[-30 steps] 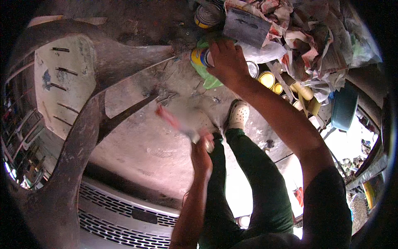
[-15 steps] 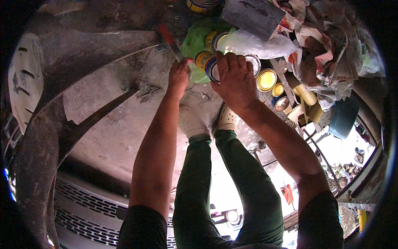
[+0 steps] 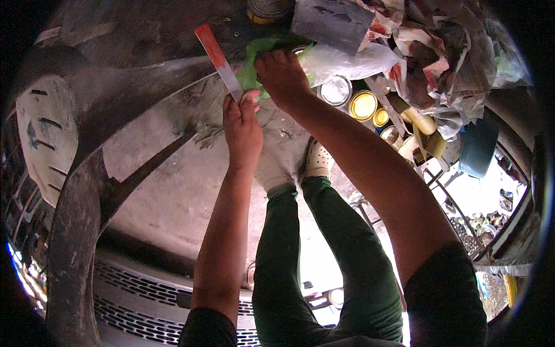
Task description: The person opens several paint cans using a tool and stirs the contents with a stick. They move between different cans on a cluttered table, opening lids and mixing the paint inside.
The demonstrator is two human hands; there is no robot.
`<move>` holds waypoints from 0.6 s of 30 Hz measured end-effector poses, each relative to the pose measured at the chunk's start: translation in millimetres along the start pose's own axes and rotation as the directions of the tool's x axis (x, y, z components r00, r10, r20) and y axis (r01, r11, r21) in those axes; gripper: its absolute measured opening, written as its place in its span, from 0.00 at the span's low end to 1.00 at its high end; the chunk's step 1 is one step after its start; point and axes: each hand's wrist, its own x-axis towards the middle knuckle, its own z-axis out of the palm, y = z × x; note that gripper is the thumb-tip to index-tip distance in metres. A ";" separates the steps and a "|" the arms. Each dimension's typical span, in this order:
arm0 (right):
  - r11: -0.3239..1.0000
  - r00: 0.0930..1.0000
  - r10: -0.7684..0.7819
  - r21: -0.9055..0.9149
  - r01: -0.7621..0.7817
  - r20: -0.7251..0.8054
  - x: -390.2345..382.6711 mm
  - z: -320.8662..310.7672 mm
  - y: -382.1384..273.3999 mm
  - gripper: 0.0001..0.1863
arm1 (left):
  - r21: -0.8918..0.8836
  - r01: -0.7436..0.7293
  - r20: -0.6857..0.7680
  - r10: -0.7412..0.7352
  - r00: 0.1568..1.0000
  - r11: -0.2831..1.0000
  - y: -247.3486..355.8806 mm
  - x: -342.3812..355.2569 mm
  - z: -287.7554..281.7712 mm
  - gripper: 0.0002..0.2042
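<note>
My left hand is closed on the lower end of a flat metal strip, whose upper end is coated red and points up and to the left. Close by on the right, my right hand reaches over a green plastic bag with its fingers curled down. Whatever lies under those fingers is hidden. Part of a tin's rim shows just beyond them. To the right of my wrist stands a round tin with a silvery lid, next to a yellow-topped tin.
A clear plastic bag and crumpled stained paper lie at the far right, beside a dark flat sheet. A smaller yellow tin stands nearer. Curved dark panels fill the left, with a slotted grille low down.
My right hand has moved left and away from me, from the blue-and-yellow tin onto the green bag. My left hand has shifted slightly left and nearer, still holding the strip.
</note>
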 end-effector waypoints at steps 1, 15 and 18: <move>1.000 1.000 -0.009 0.008 0.009 0.006 -0.2 1.2 0.5 0.21 | -0.023 -0.005 0.000 0.005 1.000 1.000 2.8 0.1 2.3 0.18; 0.996 0.987 -0.052 -0.061 0.062 0.150 -14.8 -0.2 5.3 0.25 | 0.065 -0.112 0.040 0.109 0.993 0.992 -13.1 -25.4 13.3 0.14; 1.000 0.998 -0.023 -0.013 0.023 0.052 -29.9 -11.4 4.8 0.32 | 0.128 -0.185 0.071 0.177 0.982 0.974 -17.9 -29.1 15.9 0.13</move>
